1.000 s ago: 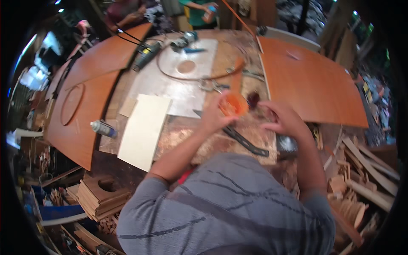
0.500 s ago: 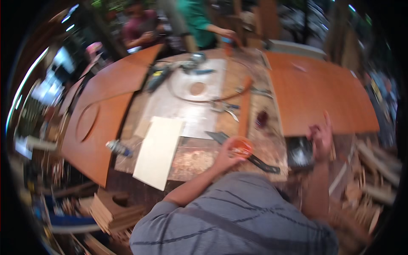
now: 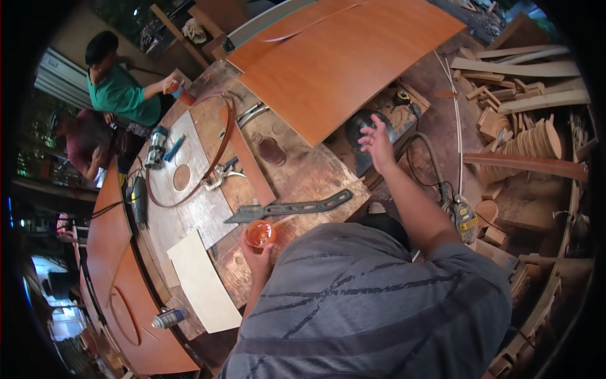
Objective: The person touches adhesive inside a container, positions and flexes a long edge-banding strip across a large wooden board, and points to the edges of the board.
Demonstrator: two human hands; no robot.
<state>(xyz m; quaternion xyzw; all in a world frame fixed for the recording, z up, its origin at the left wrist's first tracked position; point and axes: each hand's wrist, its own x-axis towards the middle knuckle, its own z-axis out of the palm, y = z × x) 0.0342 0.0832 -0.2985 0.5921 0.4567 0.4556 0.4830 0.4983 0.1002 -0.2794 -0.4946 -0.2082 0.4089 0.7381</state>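
My left hand (image 3: pixel 255 258) is wrapped round a small orange cup (image 3: pixel 261 228) that has bits of something pale inside. A dark flat tool (image 3: pixel 309 205) with a slotted handle lies on the worktable just beyond the cup. Raised over the right part of the table, my right hand (image 3: pixel 377 146) is empty with its fingers apart. Under it is a dark shiny surface (image 3: pixel 356 158), beside the near edge of a large reddish-brown wood panel (image 3: pixel 334 69). A glass jar of dark red liquid (image 3: pixel 270 151) stands between my two hands.
A pale board (image 3: pixel 202 284), a reddish wood strip (image 3: pixel 252 170) and a clamp (image 3: pixel 221 177) lie on the table. A corded power tool (image 3: pixel 464 221) sits right of my arm, near stacked wood scraps (image 3: pixel 530 142). Across the table, a person in green (image 3: pixel 123 95) holds a bottle.
My view has swung to the right, so the table appears turned and shifted left. The cup stays in my left hand. My right hand's fingers have spread wider.
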